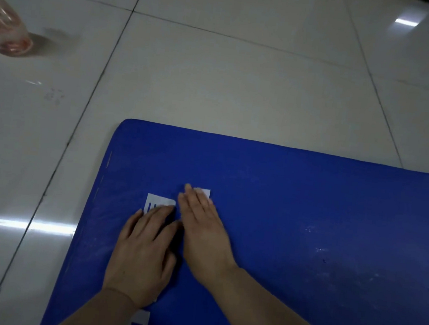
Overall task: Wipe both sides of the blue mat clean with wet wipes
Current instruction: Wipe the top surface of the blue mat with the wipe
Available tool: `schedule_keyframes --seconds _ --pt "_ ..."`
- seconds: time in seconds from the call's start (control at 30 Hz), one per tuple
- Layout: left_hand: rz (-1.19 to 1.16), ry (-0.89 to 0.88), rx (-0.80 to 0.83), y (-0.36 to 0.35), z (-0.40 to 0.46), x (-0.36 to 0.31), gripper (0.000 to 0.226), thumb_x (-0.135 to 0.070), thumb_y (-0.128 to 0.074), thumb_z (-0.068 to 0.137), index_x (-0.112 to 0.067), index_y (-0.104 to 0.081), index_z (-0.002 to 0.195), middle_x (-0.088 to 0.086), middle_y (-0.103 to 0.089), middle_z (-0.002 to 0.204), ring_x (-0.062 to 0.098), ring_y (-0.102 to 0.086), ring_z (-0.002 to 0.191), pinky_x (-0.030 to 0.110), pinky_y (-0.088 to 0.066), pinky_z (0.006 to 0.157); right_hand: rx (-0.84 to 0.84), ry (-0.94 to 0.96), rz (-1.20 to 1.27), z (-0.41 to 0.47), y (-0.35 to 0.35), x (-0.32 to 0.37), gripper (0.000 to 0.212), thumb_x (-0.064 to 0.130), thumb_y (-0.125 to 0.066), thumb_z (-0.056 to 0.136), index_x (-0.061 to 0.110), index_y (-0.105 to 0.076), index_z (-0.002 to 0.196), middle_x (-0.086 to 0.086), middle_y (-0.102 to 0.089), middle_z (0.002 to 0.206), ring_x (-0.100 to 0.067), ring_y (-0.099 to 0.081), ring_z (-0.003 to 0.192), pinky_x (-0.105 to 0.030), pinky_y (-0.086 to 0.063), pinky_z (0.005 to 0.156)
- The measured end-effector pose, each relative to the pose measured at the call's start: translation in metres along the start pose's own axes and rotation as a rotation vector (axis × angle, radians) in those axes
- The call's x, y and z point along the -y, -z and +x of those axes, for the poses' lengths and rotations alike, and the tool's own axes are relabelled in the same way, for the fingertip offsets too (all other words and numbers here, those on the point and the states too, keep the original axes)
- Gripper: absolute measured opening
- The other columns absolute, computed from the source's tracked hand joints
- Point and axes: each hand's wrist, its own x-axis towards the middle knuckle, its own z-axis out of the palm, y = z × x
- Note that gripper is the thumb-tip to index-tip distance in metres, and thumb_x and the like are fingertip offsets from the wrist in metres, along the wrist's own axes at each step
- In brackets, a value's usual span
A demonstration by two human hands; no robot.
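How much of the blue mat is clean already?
Not much looks done: pale smears and specks still show on the blue mat, mostly on the right. In hand: the left hand and right hand each press a white wipe flat near the left edge. Left: the rest of this side, then the underside.

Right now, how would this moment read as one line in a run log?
stage: wiping top side | left hand: flat on white wipe | right hand: flat on second wipe | blue mat: on tiled floor, whitish smears remain
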Motion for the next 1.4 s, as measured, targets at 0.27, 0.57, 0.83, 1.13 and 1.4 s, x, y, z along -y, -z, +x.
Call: schedule_keyframes --seconds 0.27,0.57,0.83,1.13,1.4 --pt "-0.047 -0.005 -0.03 0.002 0.002 -0.002 0.046 -0.026 -0.041 0.078 -0.016 -0.066 0.115 0.007 -0.055 0.133 0.022 -0.046 0.124 0.042 -0.022 0.112 -0.065 -0.532 -0.102 0.004 0.033 -0.094 0.057 0.003 -0.046 0.094 -0.005 -0.023 0.145 -0.02 -0.021 0.154 -0.033 -0.021 0.143 -0.038 -0.015 0.119" --pt "-0.063 0.001 -0.013 0.004 0.002 -0.004 0.046 -0.025 -0.041 0.078 -0.017 -0.065 0.116 0.007 -0.054 0.134 0.022 -0.047 0.123 0.038 -0.018 0.114 -0.032 -0.089 0.029 0.04 0.026 -0.031 0.071 0.001 -0.046 0.092 0.007 -0.008 0.151 -0.008 -0.002 0.16 -0.023 -0.002 0.147 -0.03 0.006 0.116" --pt "-0.065 0.024 0.006 0.005 0.003 -0.005 0.045 -0.027 -0.041 0.076 -0.019 -0.068 0.112 0.004 -0.057 0.129 0.019 -0.046 0.122 0.035 -0.015 0.115 -0.166 -0.592 0.057 0.027 0.03 -0.093 0.055 0.001 -0.044 0.094 -0.006 -0.024 0.145 -0.021 -0.02 0.154 -0.034 -0.021 0.143 -0.041 -0.02 0.118" --pt "-0.081 0.009 -0.034 0.001 0.004 -0.003 0.047 -0.027 -0.042 0.073 -0.02 -0.069 0.111 0.005 -0.057 0.131 0.02 -0.047 0.122 0.037 -0.019 0.112 -0.055 -0.081 0.079 0.077 0.026 -0.047 0.068 -0.01 -0.049 0.086 -0.001 -0.022 0.147 -0.017 -0.015 0.157 -0.035 -0.014 0.145 -0.037 -0.004 0.116" --pt "-0.095 -0.007 -0.1 -0.006 0.007 0.0 0.046 -0.026 -0.043 0.069 -0.02 -0.073 0.104 0.005 -0.062 0.126 0.019 -0.049 0.119 0.036 -0.021 0.11 -0.13 -0.559 0.029 0.06 0.045 -0.108 0.056 0.003 -0.032 0.098 0.001 -0.01 0.15 -0.016 -0.005 0.159 -0.03 -0.006 0.146 -0.036 -0.009 0.12"
